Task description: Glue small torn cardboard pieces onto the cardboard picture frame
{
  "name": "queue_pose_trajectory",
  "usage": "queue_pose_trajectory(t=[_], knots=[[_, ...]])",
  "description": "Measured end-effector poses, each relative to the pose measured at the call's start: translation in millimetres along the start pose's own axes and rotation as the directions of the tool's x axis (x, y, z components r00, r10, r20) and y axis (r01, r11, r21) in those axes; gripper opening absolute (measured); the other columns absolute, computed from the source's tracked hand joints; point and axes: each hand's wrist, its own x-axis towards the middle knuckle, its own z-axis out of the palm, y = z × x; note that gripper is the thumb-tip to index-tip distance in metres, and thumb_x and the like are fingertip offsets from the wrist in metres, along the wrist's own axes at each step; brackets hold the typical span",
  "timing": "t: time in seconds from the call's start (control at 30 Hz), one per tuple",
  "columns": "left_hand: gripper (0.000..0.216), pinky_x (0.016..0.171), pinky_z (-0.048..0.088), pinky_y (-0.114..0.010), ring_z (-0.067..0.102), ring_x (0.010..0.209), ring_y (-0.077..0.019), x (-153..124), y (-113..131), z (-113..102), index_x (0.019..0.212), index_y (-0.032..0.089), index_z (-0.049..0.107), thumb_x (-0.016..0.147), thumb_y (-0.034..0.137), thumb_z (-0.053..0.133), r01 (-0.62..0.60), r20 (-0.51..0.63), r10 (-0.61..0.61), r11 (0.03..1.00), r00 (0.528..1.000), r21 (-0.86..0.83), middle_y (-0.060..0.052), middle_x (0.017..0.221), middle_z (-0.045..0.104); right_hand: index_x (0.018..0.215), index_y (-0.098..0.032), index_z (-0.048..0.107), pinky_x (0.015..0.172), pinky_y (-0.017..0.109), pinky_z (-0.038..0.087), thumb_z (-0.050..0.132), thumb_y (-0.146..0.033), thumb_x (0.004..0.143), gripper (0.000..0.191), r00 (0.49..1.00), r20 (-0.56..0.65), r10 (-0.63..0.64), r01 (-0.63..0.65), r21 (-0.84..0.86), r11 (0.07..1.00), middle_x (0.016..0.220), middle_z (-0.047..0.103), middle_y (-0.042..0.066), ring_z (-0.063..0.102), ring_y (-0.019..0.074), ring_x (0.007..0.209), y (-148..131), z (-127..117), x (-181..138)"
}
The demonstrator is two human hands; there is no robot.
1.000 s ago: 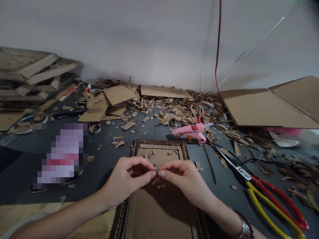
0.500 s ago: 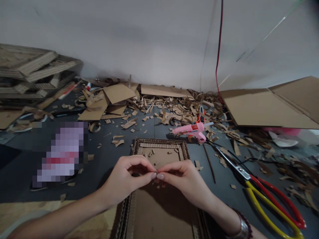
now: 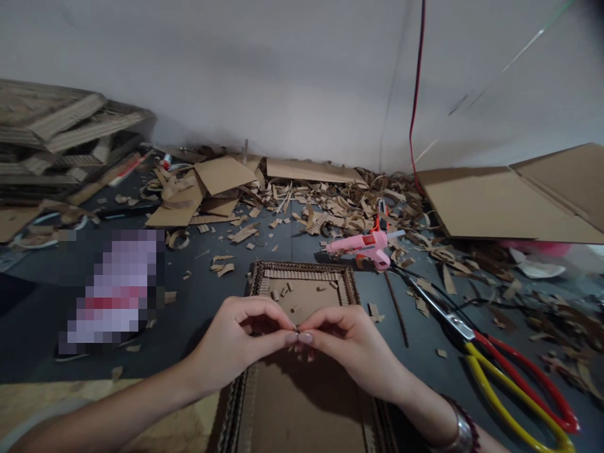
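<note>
Left hand (image 3: 233, 345) and right hand (image 3: 349, 346) pinch a tiny brown cardboard scrap (image 3: 296, 328) above a corrugated cardboard frame (image 3: 304, 267).

Both grips are clenched, with the scrap held between the fingertips, though it is too small to show clearly. The forearms angle inward from the lower corners, palms turned down and fingers curled, with a metal bangle (image 3: 465, 435) on the right wrist. Beyond the frame lies a pink glue gun (image 3: 363, 245); to the right are long shears with red and yellow handles (image 3: 514, 384).
</note>
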Motion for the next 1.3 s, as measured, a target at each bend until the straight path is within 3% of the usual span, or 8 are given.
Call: queue_pose_trajectory(t=[0.33,0.7,1.0,1.3], knots=[[0.002,0.051,0.042,-0.016,0.054,0.055,-0.0087,0.8,-2.2,1.3,0.062,0.014,0.065,0.063,0.014,0.067,0.003,0.003,-0.003,1.000,1.000,0.023,0.001,0.060,0.061,0.068,-0.018,0.069,0.055,0.019,0.045,0.069,-0.030,0.068,0.012,1.000,0.018,-0.009,0.010,-0.025,1.000,0.057,0.063,-0.002,0.056,0.0085,0.055,6.2,-1.3,-0.6],[0.008,0.051,0.041,-0.018,0.056,0.056,-0.0096,-1.5,-6.4,1.4,0.057,0.013,0.062,0.065,0.011,0.065,-0.138,-0.014,0.138,0.990,0.990,0.007,-0.001,0.062,0.061,0.071,-0.019,0.069,0.056,0.016,0.046,0.065,-0.024,0.072,0.006,0.999,0.000,-0.053,0.053,-0.048,0.997,0.062,0.066,-0.002,0.058,0.0075,0.057,7.1,-0.7,-1.6],[0.006,0.051,0.044,-0.019,0.057,0.057,-0.0103,-1.4,-2.3,-0.6,0.064,0.012,0.065,0.068,0.010,0.060,-0.177,0.018,0.176,0.984,0.984,0.013,-0.002,0.064,0.061,0.071,-0.019,0.067,0.054,0.016,0.047,0.063,-0.026,0.073,0.009,0.993,-0.058,-0.100,0.094,-0.100,0.991,0.063,0.066,-0.001,0.060,0.0086,0.057,5.5,2.2,-0.8],[0.006,0.052,0.047,-0.021,0.059,0.057,-0.0119,-2.8,-0.3,0.2,0.065,0.010,0.065,0.068,0.012,0.060,-0.169,0.021,0.168,0.982,0.986,0.089,-0.005,0.065,0.063,0.071,-0.017,0.063,0.054,0.019,0.043,0.053,-0.020,0.078,0.012,0.975,-0.033,-0.220,0.190,-0.390,0.901,0.064,0.062,0.000,0.054,0.0100,0.058,3.5,4.0,-2.8]])
